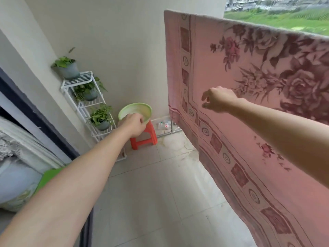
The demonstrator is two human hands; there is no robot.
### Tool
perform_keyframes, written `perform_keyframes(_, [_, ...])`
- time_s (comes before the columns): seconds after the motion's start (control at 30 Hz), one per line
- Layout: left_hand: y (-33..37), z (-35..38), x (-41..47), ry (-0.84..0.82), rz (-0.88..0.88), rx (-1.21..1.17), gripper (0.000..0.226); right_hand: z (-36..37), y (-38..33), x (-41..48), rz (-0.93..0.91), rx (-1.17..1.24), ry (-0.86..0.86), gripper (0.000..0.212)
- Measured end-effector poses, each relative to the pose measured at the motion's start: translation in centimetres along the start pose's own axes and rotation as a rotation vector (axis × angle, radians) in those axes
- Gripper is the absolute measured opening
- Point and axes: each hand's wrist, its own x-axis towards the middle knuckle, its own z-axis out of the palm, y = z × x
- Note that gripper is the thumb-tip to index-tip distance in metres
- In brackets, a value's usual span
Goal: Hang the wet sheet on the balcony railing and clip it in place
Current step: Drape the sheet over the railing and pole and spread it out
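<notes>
Sheet [258, 107] is up: pink, dark rose print plus a patterned border, draped over the railing along the right side of the frame. Top edge runs from upper centre off to the right, lower hem sags diagonally toward the bottom right. The rail itself is hidden under the fabric. I can't see any clips on the top edge.

My right hand [218, 100] sits mid-frame in front of the sheet's border, arm coming in from the right edge. Fingers curled loosely downward, thumb and forefinger close together. Can't tell if they pinch fabric or anything small; I see nothing in them.

My left hand [134, 125] is centre-left, arm coming up from the bottom left. It's at the near rim of a light green basin [137, 110], fingers bent inward, closed around something or just the rim; can't resolve which.

Basin sits tilted on a red plastic stool [144, 138] against the back wall. Left of the stool: white wire plant rack [83, 97] with three potted green plants on its tiers. Floor is pale tile [160, 193]. Green field in the upper right corner beyond the sheet.
</notes>
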Motion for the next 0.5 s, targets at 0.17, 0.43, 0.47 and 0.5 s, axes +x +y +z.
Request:
perform_keyframes(0.17, [0.1, 1.2, 1.9, 0.044, -0.01, 0.033, 0.022, 2.4, -1.0, 2.1, -0.097, -0.085, 0.011, 0.024])
perform_keyframes(0.43, [0.0, 4.3, 7.9, -0.031, 0.028, 0.071, 0.026, 6.3, 0.5, 6.9, -0.062, -0.11, 0.005, 0.029])
perform_keyframes(0.47, [-0.3, 4.2, 9.4, -0.045, 0.034, 0.071, 0.026, 6.2, 0.4, 8.2, -0.049, -0.111, 0.005, 0.029])
perform_keyframes(0.5, [0.6, 4.3, 9.3, -0.058, 0.052, 0.074, 0.025, 5.8, 1.1, 7.7, -0.03, -0.103, 0.003, 0.029])
